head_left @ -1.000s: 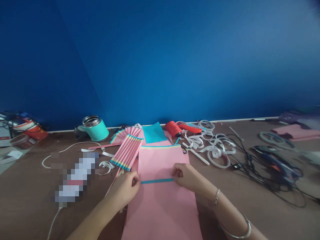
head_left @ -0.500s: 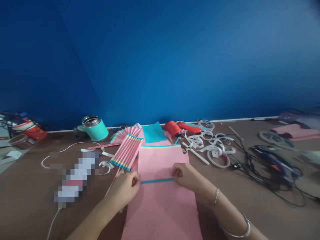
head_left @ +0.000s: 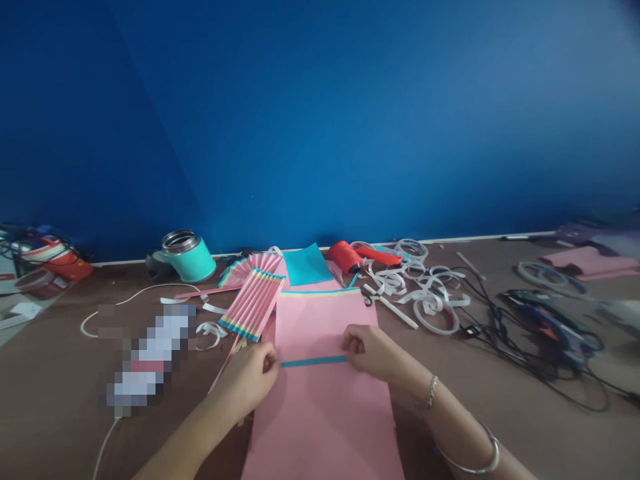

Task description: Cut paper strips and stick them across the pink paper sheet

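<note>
Between my hands runs a narrow blue paper strip (head_left: 313, 362), lying across pink paper (head_left: 325, 427). At its left end my left hand (head_left: 255, 373) is closed in a pinch. My right hand (head_left: 367, 351) pinches the right end, its fingers curled. Above the strip, the pink sheet (head_left: 320, 323) has a blue and yellow band along its far edge. A pleated pink piece (head_left: 255, 303) with blue and yellow borders lies just beyond my left hand. Behind it is a second pleated piece (head_left: 257, 265), spread like a fan.
A blue sheet (head_left: 306, 265), a red thread spool (head_left: 345, 258) and curled white strips (head_left: 435, 300) lie toward the wall. A turquoise mug (head_left: 190, 259) stands back left. At right are black cables (head_left: 500, 340) and a dark tool (head_left: 555, 327).
Hardly anything differs. Both hands keep their pinch on the blue strip, and the whole view has shifted very slightly.
</note>
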`<control>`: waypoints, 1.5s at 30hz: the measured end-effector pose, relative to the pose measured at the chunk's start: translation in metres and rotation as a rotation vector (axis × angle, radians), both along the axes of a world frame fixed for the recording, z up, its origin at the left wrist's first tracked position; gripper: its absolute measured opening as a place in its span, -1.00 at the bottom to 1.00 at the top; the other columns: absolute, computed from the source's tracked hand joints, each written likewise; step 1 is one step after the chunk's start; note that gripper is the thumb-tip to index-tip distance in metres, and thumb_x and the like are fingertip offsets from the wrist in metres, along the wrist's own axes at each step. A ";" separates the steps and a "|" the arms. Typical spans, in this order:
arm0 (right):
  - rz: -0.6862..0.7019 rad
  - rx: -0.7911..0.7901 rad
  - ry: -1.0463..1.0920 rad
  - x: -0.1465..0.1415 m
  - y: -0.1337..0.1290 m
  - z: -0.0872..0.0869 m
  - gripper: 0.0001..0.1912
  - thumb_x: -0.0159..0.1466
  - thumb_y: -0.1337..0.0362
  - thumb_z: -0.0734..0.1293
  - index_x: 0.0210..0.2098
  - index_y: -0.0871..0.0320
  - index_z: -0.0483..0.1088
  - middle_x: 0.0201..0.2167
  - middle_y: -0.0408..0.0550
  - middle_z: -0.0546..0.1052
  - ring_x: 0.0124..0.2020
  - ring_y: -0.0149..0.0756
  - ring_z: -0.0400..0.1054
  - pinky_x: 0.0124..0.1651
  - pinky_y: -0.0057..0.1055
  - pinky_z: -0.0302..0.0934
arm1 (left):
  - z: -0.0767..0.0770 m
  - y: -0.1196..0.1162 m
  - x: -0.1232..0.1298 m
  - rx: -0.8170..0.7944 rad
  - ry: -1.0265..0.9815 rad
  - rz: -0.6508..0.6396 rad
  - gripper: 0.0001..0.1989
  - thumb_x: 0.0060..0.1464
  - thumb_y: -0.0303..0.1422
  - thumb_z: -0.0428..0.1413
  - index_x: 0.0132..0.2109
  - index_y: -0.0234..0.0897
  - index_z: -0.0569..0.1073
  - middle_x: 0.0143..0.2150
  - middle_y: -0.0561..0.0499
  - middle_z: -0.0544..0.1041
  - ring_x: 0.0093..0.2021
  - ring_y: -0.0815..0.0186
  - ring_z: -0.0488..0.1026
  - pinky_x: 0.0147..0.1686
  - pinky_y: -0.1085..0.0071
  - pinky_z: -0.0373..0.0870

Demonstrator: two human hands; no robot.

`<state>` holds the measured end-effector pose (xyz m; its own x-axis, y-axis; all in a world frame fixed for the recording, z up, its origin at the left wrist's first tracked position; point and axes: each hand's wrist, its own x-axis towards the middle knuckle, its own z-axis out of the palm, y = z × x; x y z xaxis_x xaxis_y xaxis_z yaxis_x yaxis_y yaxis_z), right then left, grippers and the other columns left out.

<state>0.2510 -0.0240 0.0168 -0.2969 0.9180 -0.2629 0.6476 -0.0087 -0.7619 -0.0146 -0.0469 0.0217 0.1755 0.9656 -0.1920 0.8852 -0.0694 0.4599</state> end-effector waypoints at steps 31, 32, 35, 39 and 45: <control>0.004 -0.028 0.011 0.001 0.003 -0.001 -0.64 -0.10 0.52 0.17 -0.30 0.16 0.29 -0.56 -0.24 0.40 -0.59 -0.50 0.19 -0.52 -0.56 0.01 | 0.004 0.000 0.001 0.007 0.023 -0.009 -0.87 0.02 -0.42 -0.01 -0.46 -0.23 0.38 -0.52 0.08 0.45 -0.40 0.32 0.38 -0.42 0.47 0.13; 0.002 -0.026 0.007 0.001 0.003 -0.001 -0.64 -0.10 0.52 0.17 -0.29 0.16 0.28 -0.56 -0.24 0.40 -0.58 -0.50 0.19 -0.51 -0.56 0.01 | 0.004 0.000 0.002 0.009 0.025 -0.011 -0.86 0.02 -0.42 -0.01 -0.46 -0.23 0.38 -0.52 0.08 0.45 -0.39 0.31 0.39 -0.42 0.47 0.13; -0.005 -0.008 -0.022 0.000 0.003 -0.002 -0.62 -0.11 0.53 0.17 -0.28 0.15 0.29 -0.55 -0.24 0.40 -0.56 -0.49 0.20 -0.50 -0.56 0.02 | 0.004 0.000 0.002 0.013 0.037 -0.009 -0.86 0.02 -0.43 0.00 -0.46 -0.23 0.39 -0.51 0.08 0.45 -0.38 0.31 0.39 -0.41 0.47 0.13; -0.001 0.014 -0.070 -0.002 0.002 -0.001 -0.60 -0.10 0.54 0.16 -0.26 0.16 0.30 -0.54 -0.22 0.41 -0.53 -0.46 0.23 -0.47 -0.55 0.02 | 0.003 0.001 0.003 0.005 0.041 -0.008 -0.87 0.02 -0.43 0.01 -0.46 -0.23 0.39 -0.51 0.08 0.46 -0.39 0.32 0.40 -0.42 0.47 0.13; 0.016 0.032 -0.135 -0.004 0.001 0.004 -0.58 -0.11 0.56 0.16 -0.25 0.16 0.30 -0.54 -0.22 0.43 -0.50 -0.44 0.24 -0.43 -0.54 0.01 | 0.001 0.002 0.002 0.006 0.050 -0.004 -0.87 0.02 -0.41 0.00 -0.46 -0.22 0.38 -0.51 0.08 0.46 -0.40 0.32 0.40 -0.44 0.47 0.12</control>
<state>0.2468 -0.0229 0.0208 -0.2760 0.9218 -0.2721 0.7438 0.0256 -0.6679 -0.0124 -0.0452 0.0228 0.1696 0.9661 -0.1945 0.9069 -0.0758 0.4145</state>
